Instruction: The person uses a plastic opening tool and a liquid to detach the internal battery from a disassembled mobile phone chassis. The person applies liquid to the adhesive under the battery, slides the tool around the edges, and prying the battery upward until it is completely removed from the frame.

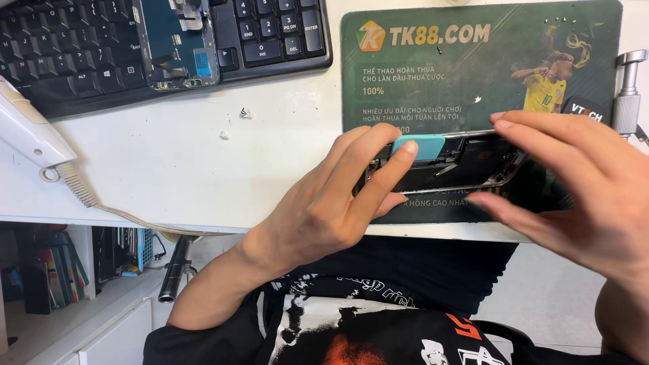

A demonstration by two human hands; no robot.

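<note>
An opened black phone (pixel 460 165) lies on a dark green printed mat (pixel 433 74) near the white table's front edge. My left hand (pixel 331 199) rests at the phone's left end and presses a small teal plastic pick (pixel 419 145) against its upper edge with the index finger. My right hand (pixel 581 189) grips the phone's right end, fingers over the top edge and thumb under the near edge. The phone's lower right part is hidden behind my right hand.
A black keyboard (pixel 67 47) sits at the back left with a bare phone frame (pixel 177 44) lying on it. A white tool with a coiled cord (pixel 30 132) lies at the left. A metal post (pixel 629 88) stands at the right. Shelves with books (pixel 54 267) are below.
</note>
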